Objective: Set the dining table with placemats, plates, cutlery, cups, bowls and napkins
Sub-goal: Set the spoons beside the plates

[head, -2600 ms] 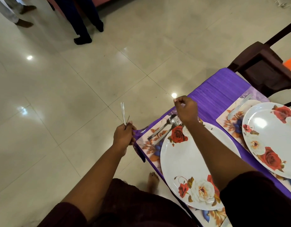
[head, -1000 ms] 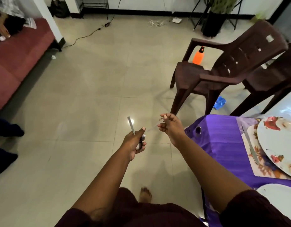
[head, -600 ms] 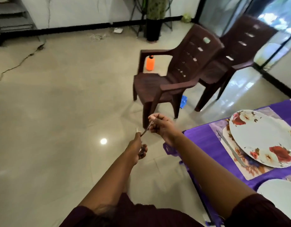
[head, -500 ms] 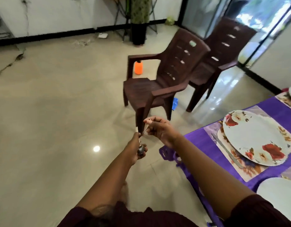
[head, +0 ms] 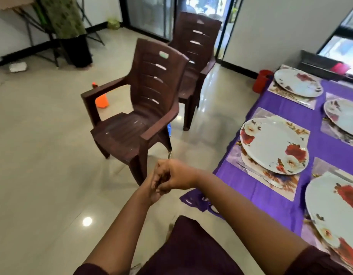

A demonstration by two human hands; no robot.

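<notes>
My left hand [head: 153, 189] and my right hand [head: 178, 177] meet in front of me over the floor, left of the table. Both grip a small bundle of metal cutlery [head: 169, 155]; only a handle tip shows above the fingers. On the purple tablecloth [head: 241, 182] lie floral placemats [head: 284, 188] with flowered white plates: one in the middle [head: 271, 143], one nearest me [head: 330, 211], one far [head: 296, 82] and one at the right edge [head: 346, 116]. A knife [head: 259, 176] lies on the middle placemat beside its plate.
Two brown plastic chairs [head: 139, 108] [head: 193, 48] stand on the tiled floor left of the table. An orange bottle [head: 101, 101] is behind the nearer chair. A red bin [head: 261, 81] stands at the table's far corner. A dark stand [head: 76, 48] is by the wall.
I have turned right, so more of the table shows. My hands have come together and my right hand now closes on the cutlery that my left hand holds.
</notes>
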